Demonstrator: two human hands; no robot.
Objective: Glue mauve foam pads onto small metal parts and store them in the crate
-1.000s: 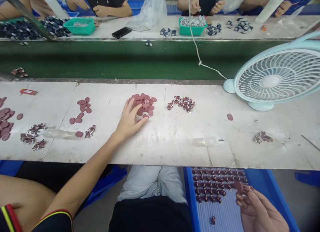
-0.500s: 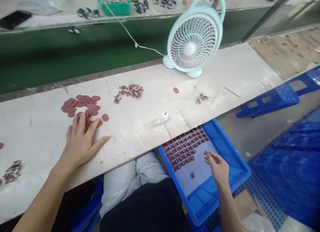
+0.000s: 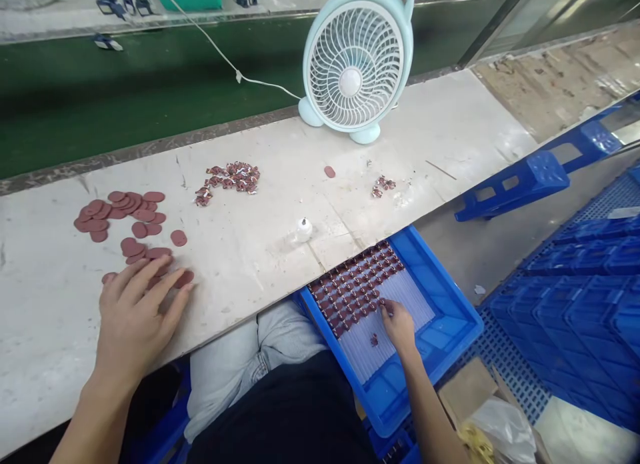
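My left hand (image 3: 140, 307) lies on the white table with its fingers spread, the fingertips over several reddish-brown oval discs (image 3: 133, 246). More such discs (image 3: 95, 214) are scattered just beyond it. Over the blue tray (image 3: 453, 311), my right hand (image 3: 397, 321) has thumb and fingers pinched on a small brown piece at the edge of the rows of brown pieces (image 3: 350, 294). These rows stand on a ribbed pale liner (image 3: 417, 301). One loose brown piece (image 3: 374, 340) lies on the liner, left of my right hand.
A light blue fan (image 3: 350, 83) stands at the table's back edge. Small brown-and-silver parts (image 3: 233, 177) lie mid-table, a smaller group (image 3: 383, 185) farther right. A small white bottle (image 3: 303, 229) is near the front edge. Blue crates (image 3: 575, 317) are at the right.
My left hand has drawn some discs toward the front edge, away from the others. My right hand has moved left to the rows with its small piece. The view has shifted.
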